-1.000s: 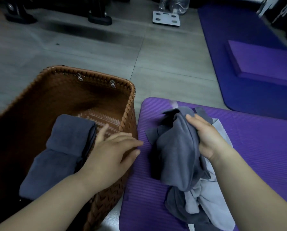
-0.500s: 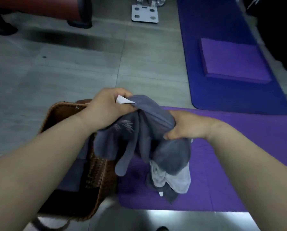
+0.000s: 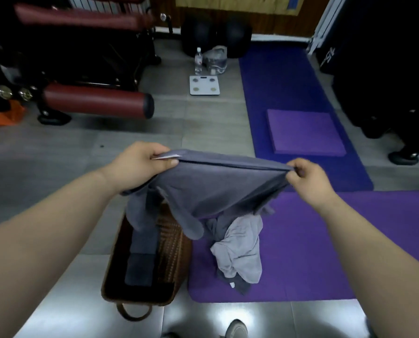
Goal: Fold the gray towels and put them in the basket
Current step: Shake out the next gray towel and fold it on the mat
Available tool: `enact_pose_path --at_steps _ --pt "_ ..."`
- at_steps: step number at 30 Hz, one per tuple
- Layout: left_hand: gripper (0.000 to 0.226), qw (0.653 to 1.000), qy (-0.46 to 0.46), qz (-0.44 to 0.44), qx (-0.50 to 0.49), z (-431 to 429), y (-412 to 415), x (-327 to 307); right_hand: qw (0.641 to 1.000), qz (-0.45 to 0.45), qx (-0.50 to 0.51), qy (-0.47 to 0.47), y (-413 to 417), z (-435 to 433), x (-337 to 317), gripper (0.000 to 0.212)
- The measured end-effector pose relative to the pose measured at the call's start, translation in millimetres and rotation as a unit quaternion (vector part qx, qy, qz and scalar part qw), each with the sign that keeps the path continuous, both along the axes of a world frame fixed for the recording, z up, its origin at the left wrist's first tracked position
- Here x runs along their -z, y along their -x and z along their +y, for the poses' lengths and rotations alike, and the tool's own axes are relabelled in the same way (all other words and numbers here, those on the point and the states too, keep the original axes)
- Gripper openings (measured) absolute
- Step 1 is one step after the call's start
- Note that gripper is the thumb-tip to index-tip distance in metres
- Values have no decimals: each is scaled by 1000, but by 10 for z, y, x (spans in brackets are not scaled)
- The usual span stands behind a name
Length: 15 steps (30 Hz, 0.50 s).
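Gray towel (image 3: 218,189) hangs stretched above the basket (image 3: 172,242), fingers of left hand (image 3: 140,164) and right hand (image 3: 311,181) pinching its corners.

Slate-gray towel (image 3: 215,189) against a brown basket (image 3: 172,242) with a tight woven pattern, holding darker gray folded towels (image 3: 140,267). A pale gray cloth (image 3: 242,247) on a plain purple mat (image 3: 313,252). Behind: a deep blue-violet mat (image 3: 289,93), a lighter purple pad (image 3: 303,132), a white scale (image 3: 204,85), maroon rollers (image 3: 94,100) and gray floor tiles (image 3: 57,152).
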<state>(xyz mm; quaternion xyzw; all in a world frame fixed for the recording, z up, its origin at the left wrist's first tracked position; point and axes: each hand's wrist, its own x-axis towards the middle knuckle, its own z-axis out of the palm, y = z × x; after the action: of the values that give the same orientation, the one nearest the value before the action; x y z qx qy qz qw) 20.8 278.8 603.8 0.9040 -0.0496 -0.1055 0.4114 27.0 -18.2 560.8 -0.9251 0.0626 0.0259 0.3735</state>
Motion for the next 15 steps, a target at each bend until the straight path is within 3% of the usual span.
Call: enact_pose_path --at_steps 2,4,8,11,13,15 --pt "21 999 -21 -32 -9 52 4 -187 998 -43 12 -45 -1 16 -324 20" --pt "6 998 -29 -50 -27 57 -4 -299 993 -57 17 -101 14 34 -601 18" --pt "62 999 12 -36 1 -209 15 -398 986 -33 -36 -157 107 83 -973 16" --pt "79 994 58 -36 88 -767 114 -505 983 27 -128 -132 176 180 -1128 17" --pt "70 990 83 -24 115 -1171 145 -519 979 40 -168 -111 192 169 -1194 17" --pt "41 988 102 -43 105 -1496 133 -505 976 40 -184 -113 183 6 -1234 17"
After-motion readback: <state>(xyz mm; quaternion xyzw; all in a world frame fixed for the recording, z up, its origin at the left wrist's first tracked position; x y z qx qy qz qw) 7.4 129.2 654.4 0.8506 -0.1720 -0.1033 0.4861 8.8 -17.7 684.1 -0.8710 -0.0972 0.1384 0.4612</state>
